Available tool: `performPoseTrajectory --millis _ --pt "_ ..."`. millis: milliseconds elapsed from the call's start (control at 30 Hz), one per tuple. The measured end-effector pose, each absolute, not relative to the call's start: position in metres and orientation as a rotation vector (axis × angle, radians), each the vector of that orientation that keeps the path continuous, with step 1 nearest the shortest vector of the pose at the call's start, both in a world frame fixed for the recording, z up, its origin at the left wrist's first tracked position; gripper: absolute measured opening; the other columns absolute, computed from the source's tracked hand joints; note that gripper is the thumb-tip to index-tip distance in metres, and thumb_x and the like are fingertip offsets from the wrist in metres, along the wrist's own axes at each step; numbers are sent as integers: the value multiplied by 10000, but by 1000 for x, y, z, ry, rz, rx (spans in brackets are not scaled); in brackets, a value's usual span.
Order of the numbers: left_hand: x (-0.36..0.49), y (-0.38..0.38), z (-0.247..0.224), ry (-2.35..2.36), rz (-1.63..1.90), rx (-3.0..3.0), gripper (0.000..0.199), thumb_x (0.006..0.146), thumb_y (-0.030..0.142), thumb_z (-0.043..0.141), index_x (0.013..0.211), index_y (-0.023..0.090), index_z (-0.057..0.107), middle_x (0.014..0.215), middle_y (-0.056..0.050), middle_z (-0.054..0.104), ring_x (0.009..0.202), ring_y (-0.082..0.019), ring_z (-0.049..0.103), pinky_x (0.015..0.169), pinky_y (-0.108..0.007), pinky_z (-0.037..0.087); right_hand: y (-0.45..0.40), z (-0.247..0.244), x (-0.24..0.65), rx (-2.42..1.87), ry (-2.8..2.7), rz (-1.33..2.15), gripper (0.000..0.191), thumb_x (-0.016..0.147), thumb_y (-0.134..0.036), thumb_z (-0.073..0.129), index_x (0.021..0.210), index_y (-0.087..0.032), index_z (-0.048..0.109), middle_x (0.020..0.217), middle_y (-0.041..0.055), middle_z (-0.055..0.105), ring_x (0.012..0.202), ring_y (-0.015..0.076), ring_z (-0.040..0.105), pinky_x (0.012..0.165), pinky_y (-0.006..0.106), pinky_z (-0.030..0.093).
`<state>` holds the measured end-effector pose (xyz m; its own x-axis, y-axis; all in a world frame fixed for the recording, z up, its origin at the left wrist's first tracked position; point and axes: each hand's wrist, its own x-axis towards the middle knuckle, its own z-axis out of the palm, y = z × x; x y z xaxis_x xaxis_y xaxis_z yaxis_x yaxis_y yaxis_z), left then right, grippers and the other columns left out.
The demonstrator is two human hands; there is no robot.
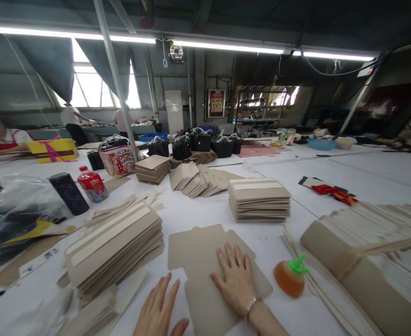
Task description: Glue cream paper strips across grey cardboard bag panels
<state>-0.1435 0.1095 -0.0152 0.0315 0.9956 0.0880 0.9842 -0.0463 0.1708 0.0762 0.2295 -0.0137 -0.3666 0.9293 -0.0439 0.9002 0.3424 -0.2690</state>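
Observation:
My right hand [236,280] lies flat with fingers spread on overlapping beige cardboard pieces [195,249] on the white table. Beside them, to the left, my left hand [159,305] is held with its fingers stretched out and nothing in it. Left of that hand rises a stack of cardboard panels [116,254] with pale strips on top. To the right of my right hand sits a glue bottle [289,280] with amber contents and a green nozzle.
Another panel stack [259,200] stands ahead, near a fanned pile [198,179]. Long bundled cardboard [370,247] fills the right side. At left are a red-capped bottle [92,184], a dark cylinder [68,193] and plastic bags [19,210]. Black bags [200,142] stand farther back; people work at the far left.

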Motion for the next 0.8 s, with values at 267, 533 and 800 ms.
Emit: performPoseTrajectory --millis 267,533,800 --pt "-110 174 -4 2346 238 1831 733 777 551 426 1360 128 291 1464 -204 205 1349 -344 146 1085 -518 180 254 -12 111 -1836 -2270 295 725 826 -586 361 1406 -156 292 1472 125 255 1340 329 207 1053 463 205" --pt "-116 175 -12 2307 284 1850 723 800 531 383 1345 60 307 1416 -168 346 1314 -272 300 1091 -385 243 240 -16 111 -1824 -2263 243 602 814 -455 450 1308 -109 447 1338 172 450 1192 324 403 974 427 307" --pt "-112 142 -14 2306 286 1876 626 809 478 376 1345 158 332 1448 -92 304 1319 -232 300 1070 -442 261 208 -16 109 -1832 -2240 239 570 810 -450 457 1266 -110 497 1349 150 456 1184 326 409 946 451 331"
